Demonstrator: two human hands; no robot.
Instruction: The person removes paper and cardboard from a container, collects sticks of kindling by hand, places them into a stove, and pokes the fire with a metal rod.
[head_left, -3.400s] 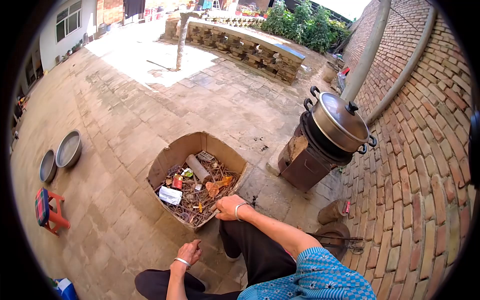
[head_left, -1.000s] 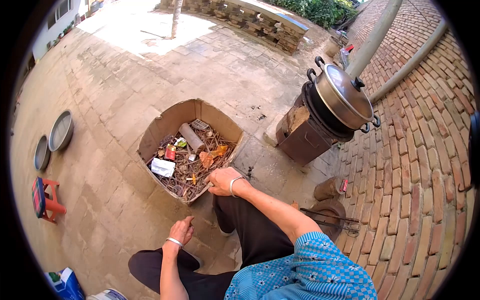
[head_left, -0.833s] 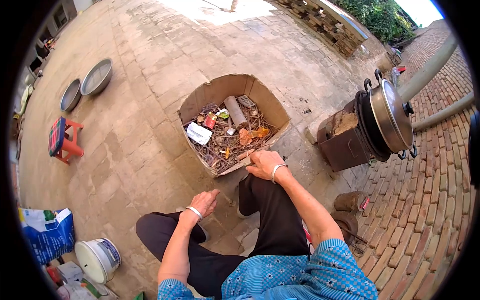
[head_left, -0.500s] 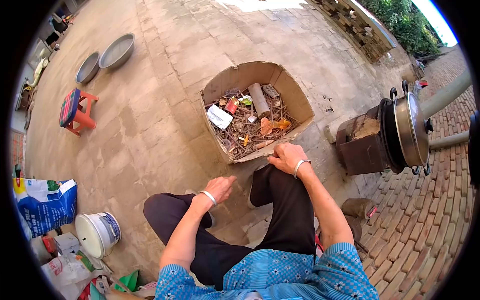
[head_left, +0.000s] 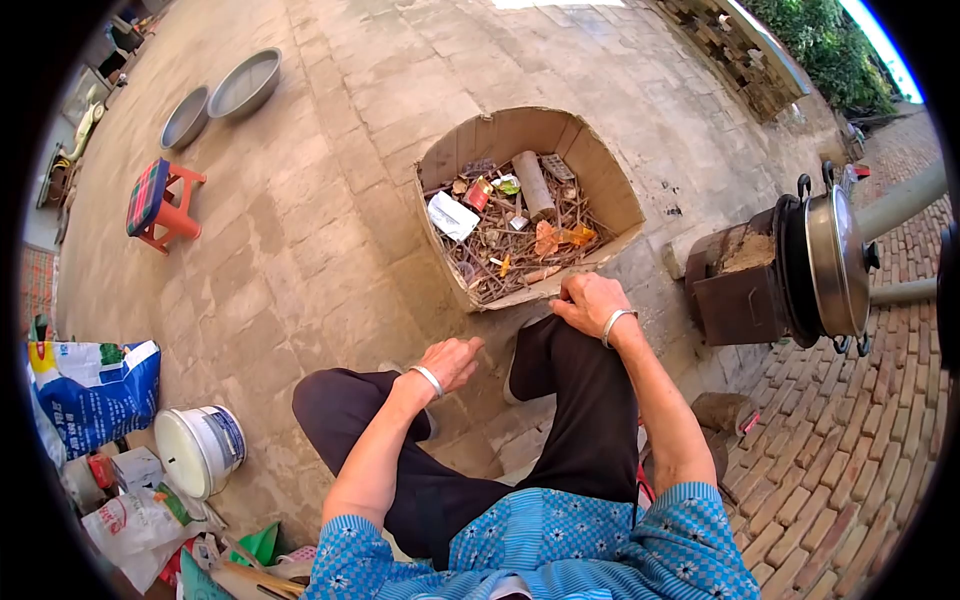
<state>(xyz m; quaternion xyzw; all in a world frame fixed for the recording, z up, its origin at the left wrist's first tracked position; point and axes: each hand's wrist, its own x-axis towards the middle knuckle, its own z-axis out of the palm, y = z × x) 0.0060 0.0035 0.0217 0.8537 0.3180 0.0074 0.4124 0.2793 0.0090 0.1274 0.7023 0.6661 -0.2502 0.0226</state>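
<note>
My left hand (head_left: 450,364) hangs between my knees, its forearm over my left thigh. Its fingers are loosely curled together, and nothing shows in them. On my right knee, clad in dark trousers (head_left: 580,385), rests my right hand (head_left: 592,304), its fingers bent inward and no object visible in it. Just beyond that hand stands an open cardboard box (head_left: 600,185). Inside lie many thin sticks, a short log (head_left: 533,185), a white packet (head_left: 453,216), a red packet (head_left: 478,193) and orange dry leaves (head_left: 547,238).
To the right, a lidded metal pot (head_left: 838,262) sits on a stove (head_left: 735,290) with pipes beside a brick surface. At left are a red stool (head_left: 165,205), two grey basins (head_left: 245,84), a white bucket (head_left: 200,450) and a blue sack (head_left: 95,395).
The whole view has shifted slightly, with the box now a little higher and further right. Both hands keep nearly the same pose.
</note>
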